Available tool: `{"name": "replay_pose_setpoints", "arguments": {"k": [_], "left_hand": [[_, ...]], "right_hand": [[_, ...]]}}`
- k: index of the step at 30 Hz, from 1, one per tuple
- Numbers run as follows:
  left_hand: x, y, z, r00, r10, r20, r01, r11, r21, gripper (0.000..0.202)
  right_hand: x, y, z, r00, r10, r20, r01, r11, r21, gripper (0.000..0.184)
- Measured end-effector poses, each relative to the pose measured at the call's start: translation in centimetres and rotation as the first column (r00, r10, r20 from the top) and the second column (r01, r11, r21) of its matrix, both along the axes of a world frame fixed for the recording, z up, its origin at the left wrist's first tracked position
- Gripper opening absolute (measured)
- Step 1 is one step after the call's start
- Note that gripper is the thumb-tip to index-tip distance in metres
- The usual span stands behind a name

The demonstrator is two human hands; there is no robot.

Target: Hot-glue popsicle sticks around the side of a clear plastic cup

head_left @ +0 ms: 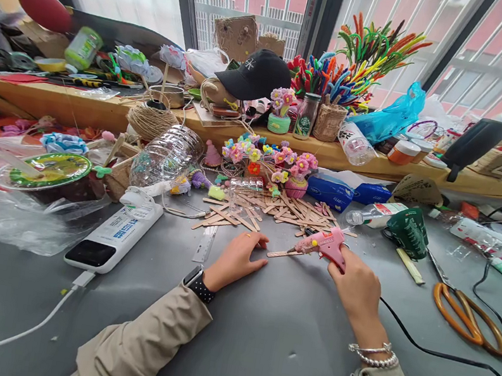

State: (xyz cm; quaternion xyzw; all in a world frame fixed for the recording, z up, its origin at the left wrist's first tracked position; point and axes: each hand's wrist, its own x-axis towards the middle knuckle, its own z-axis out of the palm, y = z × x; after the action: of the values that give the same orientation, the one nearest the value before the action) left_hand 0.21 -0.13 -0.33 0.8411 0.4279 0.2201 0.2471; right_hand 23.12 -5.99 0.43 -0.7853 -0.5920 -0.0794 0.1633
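Note:
My right hand (356, 286) grips a pink glue gun (324, 245), its nozzle pointing left at a wooden craft stick (282, 253) lying on the grey table (254, 342). My left hand (239, 258) rests on the table just left of that stick, fingers loosely curled and extended toward it, holding nothing that I can see. A heap of several loose wooden craft sticks (271, 210) lies just beyond both hands. The glue gun's black cord (444, 355) trails off to the right.
A white power bank (115, 235) with its cable lies at the left, a clear ruler (206, 243) beside it. Orange-handled scissors (470, 314) lie at the right. Twine spool (149, 120), plastic bottles, small flower pots (297, 180) and pipe cleaners (364, 53) crowd the back shelf.

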Motion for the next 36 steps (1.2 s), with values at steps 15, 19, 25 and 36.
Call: {"name": "replay_pose_setpoints", "arguments": {"k": [15,19,25,36], "left_hand": [[0.0,0.07,-0.06,1.0,-0.005,0.004,0.005,1.0,-0.01,0.032],[-0.01,0.04,-0.08,1.0,-0.001,0.008,0.001,1.0,-0.001,0.032],[-0.02,-0.02,0.06,1.0,-0.003,0.018,0.003,1.0,-0.006,0.032],[0.0,-0.07,0.21,1.0,-0.004,0.01,0.004,1.0,-0.019,0.032]], "right_hand": [[0.44,-0.11,0.51,1.0,-0.025,0.018,0.026,0.999,-0.028,0.025],[0.52,-0.08,0.53,1.0,-0.021,0.022,0.021,0.999,-0.024,0.025],[0.54,-0.11,0.56,0.999,-0.039,0.039,0.04,0.999,-0.033,0.024],[0.67,-0.27,0.82,0.997,-0.064,0.052,0.065,0.997,-0.035,0.022]]}}
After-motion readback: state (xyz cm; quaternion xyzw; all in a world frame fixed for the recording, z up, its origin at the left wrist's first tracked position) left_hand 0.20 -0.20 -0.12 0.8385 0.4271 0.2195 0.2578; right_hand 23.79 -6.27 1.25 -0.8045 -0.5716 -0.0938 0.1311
